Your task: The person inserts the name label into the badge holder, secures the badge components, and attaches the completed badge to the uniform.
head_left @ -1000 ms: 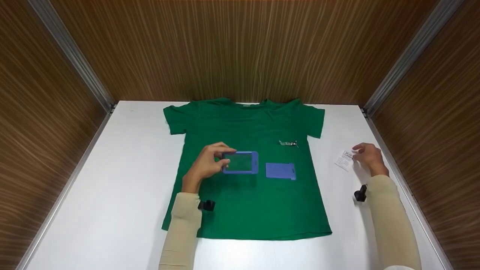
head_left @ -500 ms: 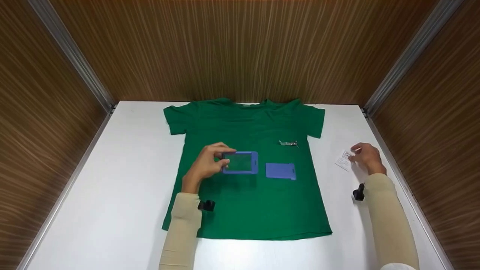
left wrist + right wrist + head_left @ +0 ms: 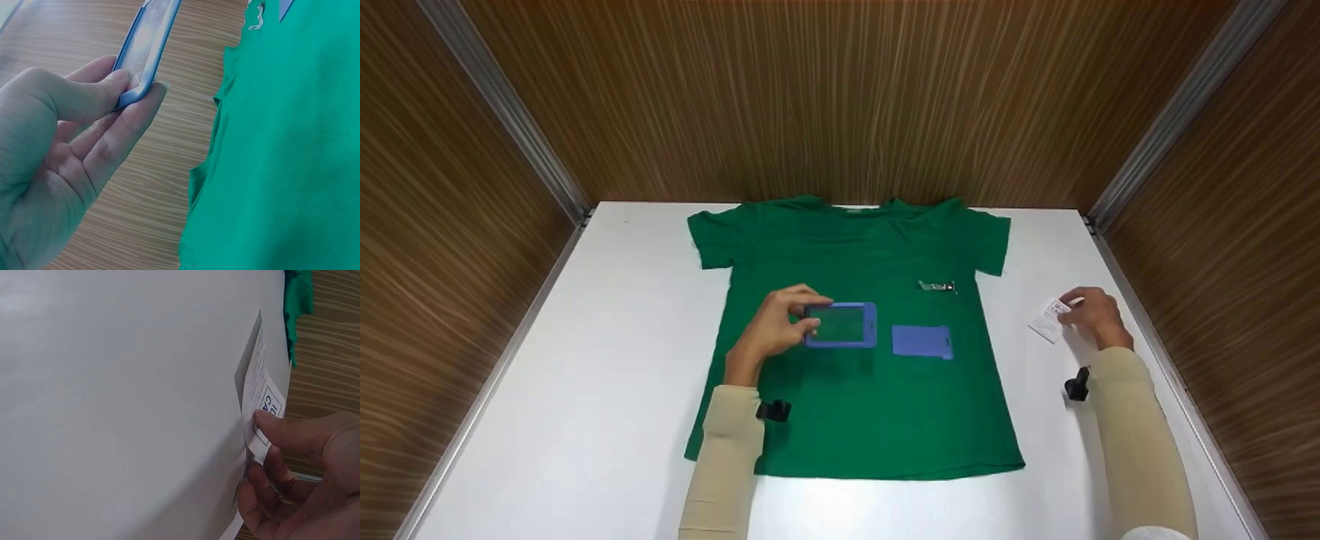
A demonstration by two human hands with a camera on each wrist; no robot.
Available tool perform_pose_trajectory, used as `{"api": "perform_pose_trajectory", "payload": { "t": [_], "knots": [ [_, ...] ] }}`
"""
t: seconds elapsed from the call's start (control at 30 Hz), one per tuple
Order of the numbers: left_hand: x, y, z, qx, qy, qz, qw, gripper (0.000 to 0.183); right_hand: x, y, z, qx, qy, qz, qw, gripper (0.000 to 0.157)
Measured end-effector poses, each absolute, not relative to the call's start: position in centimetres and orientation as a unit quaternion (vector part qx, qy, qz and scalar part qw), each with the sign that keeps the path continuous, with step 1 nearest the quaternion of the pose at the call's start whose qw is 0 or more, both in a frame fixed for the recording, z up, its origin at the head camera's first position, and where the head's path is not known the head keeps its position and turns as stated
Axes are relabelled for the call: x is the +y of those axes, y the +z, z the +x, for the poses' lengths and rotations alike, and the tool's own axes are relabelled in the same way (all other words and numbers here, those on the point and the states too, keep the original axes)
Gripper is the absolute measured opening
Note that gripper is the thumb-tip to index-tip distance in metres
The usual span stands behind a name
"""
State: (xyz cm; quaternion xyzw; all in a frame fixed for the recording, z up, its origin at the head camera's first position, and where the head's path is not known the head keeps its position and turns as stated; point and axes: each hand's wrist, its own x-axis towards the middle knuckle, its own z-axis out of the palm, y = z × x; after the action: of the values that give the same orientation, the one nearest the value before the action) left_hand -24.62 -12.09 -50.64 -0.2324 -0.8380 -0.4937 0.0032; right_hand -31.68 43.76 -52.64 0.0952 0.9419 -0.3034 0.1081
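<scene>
Between thumb and fingers, my left hand (image 3: 772,324) pinches one end of a blue-purple card holder frame (image 3: 871,324) with a clear window, held above the green T-shirt (image 3: 855,420). In the left wrist view the frame (image 3: 147,73) is seen tilted, nearly edge-on. On the right, my right hand (image 3: 1099,315) pinches the edge of a white paper ID card (image 3: 1045,324). Print shows on the card (image 3: 260,385) in the right wrist view, where it stands partly raised off the white surface. A flat blue-purple back cover (image 3: 922,341) lies on the shirt between both hands.
A metal clip with a clear strap (image 3: 937,286) lies on the shirt's upper right. The shirt is spread flat on a white table (image 3: 585,360). Wood-patterned panels (image 3: 840,97) wall in the back and both sides.
My right hand has moved slightly left onto the ID card and now pinches it, lifting its edge. The left hand and the frame have stayed in place.
</scene>
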Motion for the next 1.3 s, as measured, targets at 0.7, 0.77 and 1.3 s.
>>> {"api": "perform_pose_trajectory", "payload": {
  "t": [0.7,0.77,1.3],
  "knots": [
    [-12.0,-50.6,-24.7,-0.838,-0.495,-0.228,0.001,0.032,43.5,-52.1,-31.5,0.912,-0.390,0.066,0.105,0.041],
    [-12.0,-50.6,-24.7,-0.838,-0.494,-0.230,0.002,0.032,43.4,-51.8,-31.4,0.907,-0.403,0.054,0.109,0.044],
    [-12.0,-50.6,-24.7,-0.845,-0.490,-0.216,-0.006,0.033,40.7,-50.1,-30.8,0.895,-0.442,0.033,0.057,0.048]
  ]
}}
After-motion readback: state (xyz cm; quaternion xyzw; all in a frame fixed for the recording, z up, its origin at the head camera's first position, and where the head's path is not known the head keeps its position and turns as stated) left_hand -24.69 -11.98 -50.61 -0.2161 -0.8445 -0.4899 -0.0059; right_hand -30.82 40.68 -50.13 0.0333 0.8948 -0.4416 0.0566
